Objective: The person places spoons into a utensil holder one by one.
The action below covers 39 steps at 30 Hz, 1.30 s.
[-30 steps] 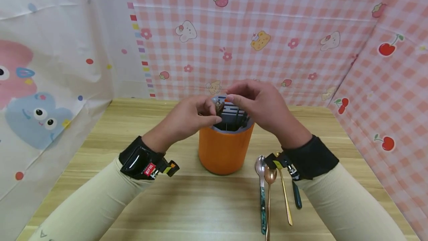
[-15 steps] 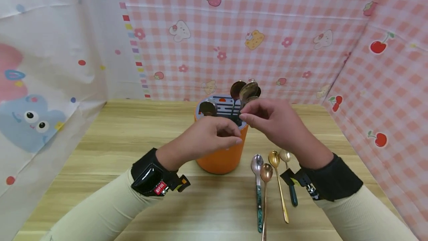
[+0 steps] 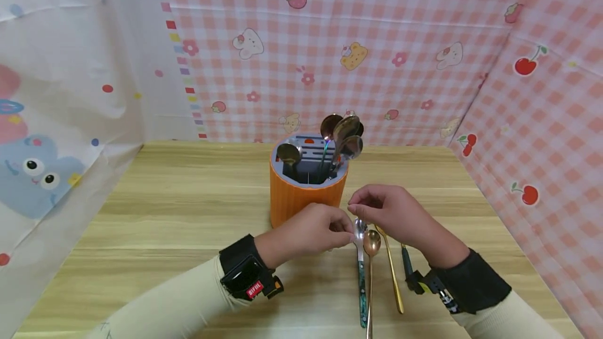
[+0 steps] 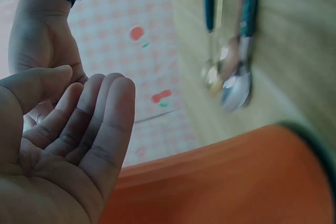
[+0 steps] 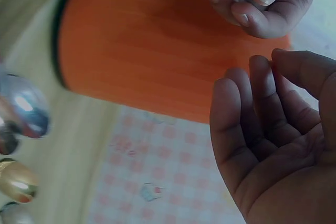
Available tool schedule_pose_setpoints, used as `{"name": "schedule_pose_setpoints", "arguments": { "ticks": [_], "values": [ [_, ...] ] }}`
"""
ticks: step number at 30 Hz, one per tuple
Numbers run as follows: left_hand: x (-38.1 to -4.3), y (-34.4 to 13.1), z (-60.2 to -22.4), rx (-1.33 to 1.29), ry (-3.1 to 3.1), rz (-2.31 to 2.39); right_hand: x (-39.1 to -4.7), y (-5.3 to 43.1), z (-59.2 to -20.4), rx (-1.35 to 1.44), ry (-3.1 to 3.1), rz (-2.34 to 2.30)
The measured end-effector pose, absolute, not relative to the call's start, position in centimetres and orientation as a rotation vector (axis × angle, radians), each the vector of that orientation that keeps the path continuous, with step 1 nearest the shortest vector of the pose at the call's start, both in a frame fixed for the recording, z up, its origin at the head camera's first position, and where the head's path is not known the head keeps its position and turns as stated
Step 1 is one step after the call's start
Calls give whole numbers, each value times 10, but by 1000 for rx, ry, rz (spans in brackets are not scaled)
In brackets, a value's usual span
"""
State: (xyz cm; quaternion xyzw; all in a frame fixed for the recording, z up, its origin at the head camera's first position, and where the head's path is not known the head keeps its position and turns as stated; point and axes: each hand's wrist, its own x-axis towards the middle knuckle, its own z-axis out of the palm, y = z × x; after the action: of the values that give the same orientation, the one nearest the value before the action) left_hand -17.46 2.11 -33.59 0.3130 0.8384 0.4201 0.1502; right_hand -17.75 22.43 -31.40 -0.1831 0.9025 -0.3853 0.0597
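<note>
An orange cylindrical utensil holder (image 3: 301, 200) with a grey slotted top stands on the table. Several spoons (image 3: 346, 128) rise from its right side, and another spoon (image 3: 289, 153) stands at its left. My left hand (image 3: 313, 229) hovers before the holder, fingers loosely bent and holding nothing. Just right of it, my right hand (image 3: 393, 213) is likewise bare, above the loose spoons. Below lie a spoon with a green patterned handle (image 3: 361, 286), a copper spoon (image 3: 371, 245), a gold spoon (image 3: 394, 279) and a dark-handled spoon (image 3: 406, 259), its bowl hidden by my right hand.
The wooden table (image 3: 198, 187) extends to both sides of the holder. A pink checked cloth (image 3: 282, 56) hangs behind and along the right, and a white printed cloth (image 3: 61, 93) covers the left side.
Both hands have drawn back from the holder's top, moving down and toward the loose spoons. The spoons standing in the holder, earlier partly covered by the hands, are now uncovered.
</note>
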Motion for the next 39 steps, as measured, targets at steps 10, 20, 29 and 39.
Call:
{"name": "schedule_pose_setpoints", "arguments": {
  "ticks": [10,20,29,39],
  "values": [
    [-174,35,-377,768,2362,1161,-177,237,-355,-437,2672,-1147],
    [-167,50,-410,747,2315,1099,-175,242,-398,-448,2651,-1082],
    [-157,60,-435,781,2389,971,-173,245,-425,-397,2766,-875],
    [-157,70,-438,777,2442,935,-171,241,-427,-284,2796,-790]
  ]
}}
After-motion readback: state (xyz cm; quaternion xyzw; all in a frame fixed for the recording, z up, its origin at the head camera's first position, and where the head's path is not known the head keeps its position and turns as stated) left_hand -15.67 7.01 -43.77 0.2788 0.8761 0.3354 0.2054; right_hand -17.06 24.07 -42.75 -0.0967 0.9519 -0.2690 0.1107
